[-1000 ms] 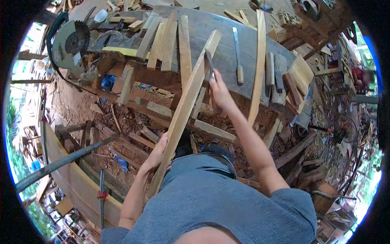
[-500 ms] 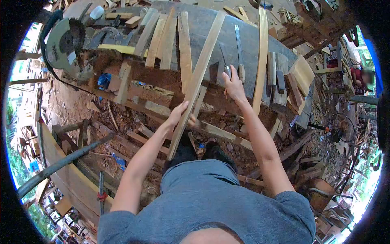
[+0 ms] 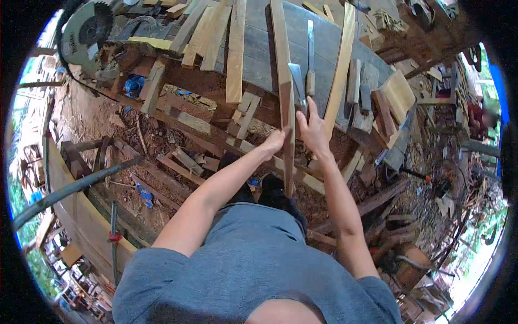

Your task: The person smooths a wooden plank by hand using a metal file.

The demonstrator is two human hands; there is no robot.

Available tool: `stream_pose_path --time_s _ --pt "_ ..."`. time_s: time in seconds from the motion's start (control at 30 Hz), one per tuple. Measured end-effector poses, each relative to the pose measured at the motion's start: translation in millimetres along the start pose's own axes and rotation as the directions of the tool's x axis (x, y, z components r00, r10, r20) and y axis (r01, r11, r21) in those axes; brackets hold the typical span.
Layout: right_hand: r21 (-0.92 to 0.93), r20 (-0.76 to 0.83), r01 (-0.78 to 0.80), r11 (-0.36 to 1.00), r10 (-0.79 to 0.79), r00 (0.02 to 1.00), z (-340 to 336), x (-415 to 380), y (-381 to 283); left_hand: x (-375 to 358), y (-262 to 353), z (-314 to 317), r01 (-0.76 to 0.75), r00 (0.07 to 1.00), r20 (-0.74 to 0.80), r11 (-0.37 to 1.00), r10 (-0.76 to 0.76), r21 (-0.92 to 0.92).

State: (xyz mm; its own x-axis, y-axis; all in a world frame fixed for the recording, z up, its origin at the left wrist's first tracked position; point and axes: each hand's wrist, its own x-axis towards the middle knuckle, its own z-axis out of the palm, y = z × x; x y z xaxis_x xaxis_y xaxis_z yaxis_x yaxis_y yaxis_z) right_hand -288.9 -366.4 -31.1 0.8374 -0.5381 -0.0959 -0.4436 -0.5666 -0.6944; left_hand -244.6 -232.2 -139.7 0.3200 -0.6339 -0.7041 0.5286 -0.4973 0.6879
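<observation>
My left hand (image 3: 274, 142) is closed around a long wooden strip (image 3: 283, 70), which stands nearly in line with my view and reaches far over the workbench (image 3: 259, 48). Just right of the strip, my right hand (image 3: 314, 127) grips the handle of a metal-bladed tool (image 3: 297, 81), its blade beside the strip. Beyond that hand lies a long, narrow metal tool (image 3: 310, 48) with a wooden handle, flat on the bench. Another long pale strip (image 3: 341, 70) rests to the right.
A circular saw (image 3: 86, 38) sits at the bench's left end. Several wood pieces (image 3: 236, 59) lie beside it, and short blocks (image 3: 383, 110) are at the right. A metal pole (image 3: 75, 189) juts in at left. Another person (image 3: 477, 121) is at far right.
The strip in my left hand has swung from slanting to nearly upright in view and turned on its edge. My right hand has brought the bladed tool up beside it.
</observation>
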Motion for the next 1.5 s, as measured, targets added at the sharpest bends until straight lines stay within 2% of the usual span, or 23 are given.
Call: stream_pose_path --time_s 0.03,0.13,0.2,0.27,0.3,0.33,0.4,0.43,0.47,0.5,0.53,0.6,0.63,0.67,0.73,0.77,0.83,0.87,0.97,1.1,1.23,1.33,1.5 --pt "0.007 0.032 0.016 1.000 -0.017 0.999 -2.7 -3.8 -3.4 1.8 -0.9 9.5 -0.101 0.995 0.001 0.994 0.101 -0.049" --pt "0.019 0.065 0.079 0.997 -0.081 0.995 1.2 -7.7 -5.1 9.6 -13.9 15.8 -0.045 0.994 -0.096 0.996 0.052 0.073" --pt "-0.205 0.079 0.081 0.975 -0.066 0.995 12.8 -4.2 -3.1 -3.1 1.1 8.7 -0.070 0.997 -0.026 0.993 0.073 0.093" --pt "-0.250 0.096 0.075 0.965 -0.052 0.994 16.5 2.3 -9.4 -17.4 26.9 -6.0 0.033 0.997 0.049 0.889 -0.062 0.456" --pt "-0.314 0.091 0.043 0.949 -0.015 0.996 17.3 3.7 -16.2 -27.4 43.5 -16.1 -0.086 0.996 0.082 0.766 0.043 0.637" --pt "-0.375 0.084 0.005 0.927 0.029 0.996 20.1 5.6 -21.0 -37.0 64.1 -29.0 -0.088 0.995 0.085 0.760 0.043 0.644" --pt "-0.390 0.071 -0.019 0.920 0.051 0.996 25.0 8.6 -22.3 -46.4 97.2 -57.5 -0.146 0.989 0.052 0.875 0.137 0.462" --pt "-0.386 0.067 -0.036 0.922 0.067 0.995 25.1 9.8 -25.2 -32.2 102.7 -76.5 -0.312 0.924 -0.006 0.765 0.382 0.563" --pt "-0.384 0.069 -0.051 0.922 0.084 0.994 25.9 10.3 -29.4 -15.4 109.0 -94.4 -0.436 0.796 -0.038 0.615 0.605 0.657" --pt "-0.386 0.072 -0.082 0.919 0.119 0.990 27.4 10.7 -34.5 -5.2 121.0 -107.4 -0.449 0.731 -0.030 0.515 0.681 0.730" --pt "-0.395 0.076 -0.091 0.914 0.131 0.988 29.7 19.0 -39.2 -2.9 125.1 -113.5 -0.453 0.737 -0.028 0.524 0.675 0.721" --pt "-0.417 0.048 -0.103 0.903 0.135 0.990 32.4 42.9 -46.8 0.9 133.0 -121.2 -0.560 0.693 0.352 0.162 0.629 0.813" --pt "-0.424 0.035 -0.086 0.902 0.111 0.993 32.3 63.5 -51.4 0.5 132.3 -122.9 -0.619 0.670 0.482 0.066 0.565 0.783" --pt "-0.428 0.033 -0.094 0.899 0.119 0.992 33.2 87.6 -55.7 10.9 121.4 -121.8 -0.702 0.535 0.546 -0.021 0.645 0.712" --pt "-0.415 0.012 -0.076 0.907 0.089 0.996 35.7 134.3 -62.8 17.5 119.2 -118.9 -0.668 0.299 0.645 -0.328 0.703 0.667" --pt "-0.421 0.013 -0.085 0.903 0.100 0.995 37.0 150.5 -67.2 24.3 120.7 -117.3 -0.678 0.297 0.646 -0.321 0.703 0.661" --pt "-0.404 0.029 -0.089 0.910 0.110 0.994 40.7 174.2 -77.5 34.6 129.0 -115.4 -0.663 0.399 0.516 -0.150 0.758 0.733" --pt "-0.413 0.030 -0.091 0.906 0.113 0.993 42.4 173.8 -78.6 36.9 133.3 -117.4 -0.669 0.395 0.514 -0.145 0.762 0.729" --pt "-0.438 0.074 -0.102 0.893 0.149 0.986 42.6 140.2 -79.4 40.7 139.5 -117.8 -0.600 0.547 0.513 -0.119 0.662 0.791" --pt "-0.443 0.063 -0.071 0.894 0.110 0.992 44.7 142.2 -76.6 50.9 125.1 -108.9 -0.607 0.547 0.461 -0.048 0.699 0.793" --pt "-0.468 0.067 -0.045 0.883 0.086 0.994 53.1 227.3 -82.2 49.6 121.6 -100.0 -0.463 0.649 0.482 -0.196 0.588 0.864" --pt "-0.451 0.033 0.013 0.893 0.003 0.999 63.5 247.3 -75.7 38.2 133.9 -98.9 -0.445 0.640 0.453 -0.181 0.621 0.877" --pt "-0.471 0.042 -0.053 0.881 0.082 0.996 58.8 226.7 -71.5 48.3 124.5 -92.8 -0.442 0.711 0.441 -0.140 0.548 0.886"
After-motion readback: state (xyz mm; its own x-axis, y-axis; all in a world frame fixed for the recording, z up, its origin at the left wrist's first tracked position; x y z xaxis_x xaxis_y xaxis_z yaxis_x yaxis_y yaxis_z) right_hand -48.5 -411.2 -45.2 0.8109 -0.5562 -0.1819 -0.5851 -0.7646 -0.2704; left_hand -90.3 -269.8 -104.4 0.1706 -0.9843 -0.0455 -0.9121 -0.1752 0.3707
